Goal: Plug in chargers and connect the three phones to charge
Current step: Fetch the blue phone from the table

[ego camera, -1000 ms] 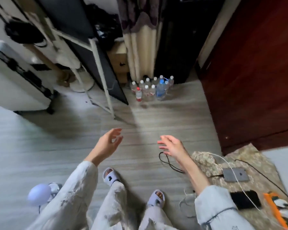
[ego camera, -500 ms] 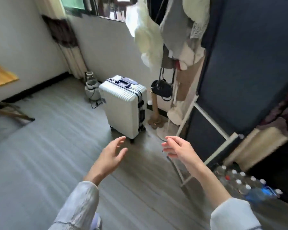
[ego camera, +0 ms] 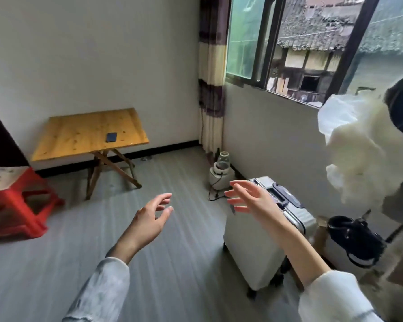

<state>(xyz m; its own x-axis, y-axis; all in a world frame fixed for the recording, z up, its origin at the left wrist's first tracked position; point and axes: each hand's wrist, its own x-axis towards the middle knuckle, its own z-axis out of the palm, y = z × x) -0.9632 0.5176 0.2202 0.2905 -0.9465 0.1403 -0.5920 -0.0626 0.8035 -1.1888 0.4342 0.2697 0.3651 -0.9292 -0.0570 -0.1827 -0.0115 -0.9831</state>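
A bare grey-floored room with a window; a dark phone (ego camera: 111,137) lies on the wooden folding table (ego camera: 75,135), near its right edge, long axis running away; both hands hover well short of the table, fingers loose, holding nothing; the left hand (ego camera: 149,219) looks nearer than the right hand (ego camera: 254,201).

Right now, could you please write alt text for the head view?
Both hands, left and right, hover open and empty over a grey floor. A dark phone lies on a wooden folding table ahead; a white suitcase stands at right.
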